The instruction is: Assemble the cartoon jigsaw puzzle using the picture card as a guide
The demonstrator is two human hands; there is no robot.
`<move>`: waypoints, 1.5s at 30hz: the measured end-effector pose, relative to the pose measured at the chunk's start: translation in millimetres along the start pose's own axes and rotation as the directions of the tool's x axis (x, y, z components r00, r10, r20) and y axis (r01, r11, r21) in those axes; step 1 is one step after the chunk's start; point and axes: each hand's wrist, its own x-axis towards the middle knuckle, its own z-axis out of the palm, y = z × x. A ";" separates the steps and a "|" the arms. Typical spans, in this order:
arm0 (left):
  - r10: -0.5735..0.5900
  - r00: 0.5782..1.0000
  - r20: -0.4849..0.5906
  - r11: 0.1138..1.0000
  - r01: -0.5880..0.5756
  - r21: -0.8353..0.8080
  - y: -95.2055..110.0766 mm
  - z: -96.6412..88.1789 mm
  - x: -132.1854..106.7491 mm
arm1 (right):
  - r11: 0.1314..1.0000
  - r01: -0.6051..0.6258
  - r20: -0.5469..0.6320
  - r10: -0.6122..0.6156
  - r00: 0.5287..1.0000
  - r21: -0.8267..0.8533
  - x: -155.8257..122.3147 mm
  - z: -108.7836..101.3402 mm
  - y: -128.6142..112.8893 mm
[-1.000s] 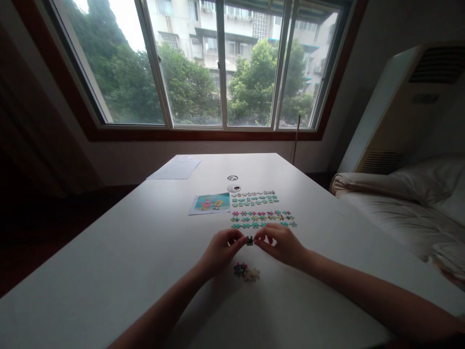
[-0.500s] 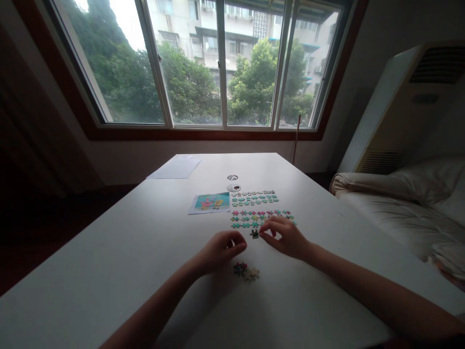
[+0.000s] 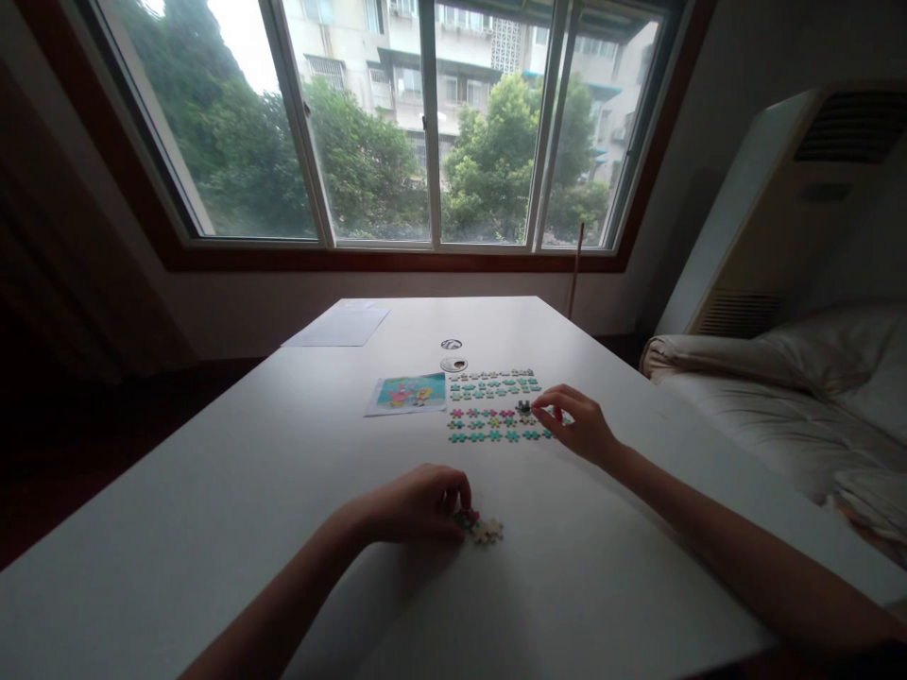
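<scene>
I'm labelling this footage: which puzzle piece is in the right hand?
The dark piece pinched by the right hand; the pieces in rows are brighter, many teal.

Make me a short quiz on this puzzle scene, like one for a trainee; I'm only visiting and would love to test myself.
1. Multiple choice: which hand has its grip on the dark puzzle piece at the rows of puzzle pieces?
A) left
B) right

2. True or false: seen from the person's side, the picture sheet lies to the left of those rows.

3. Short answer: what is the left hand nearest to?

Key:
1. B, the right hand.
2. True.
3. The small pile of pieces.
</scene>
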 end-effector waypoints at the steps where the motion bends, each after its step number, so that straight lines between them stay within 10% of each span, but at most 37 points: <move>1: -0.004 1.000 -0.002 1.000 0.004 0.006 0.6 -0.1 0.0 | 1.000 0.003 -0.005 -0.004 1.000 -0.005 0.1 0.0 0.0; 14: -0.016 1.000 0.005 1.000 0.016 0.001 -1.1 0.1 1.3 | 0.997 0.017 0.042 -0.014 0.999 -0.073 5.7 -2.5 9.8; 29: -0.050 0.999 -0.009 0.999 0.050 -0.021 -3.9 -2.0 1.6 | 0.827 -0.407 0.256 0.521 0.814 -0.389 16.9 9.7 163.6; 45: -0.047 0.995 -0.087 0.976 0.027 -0.218 -13.7 0.4 6.4 | 0.809 -0.416 0.236 0.537 0.810 -0.415 25.0 30.6 157.1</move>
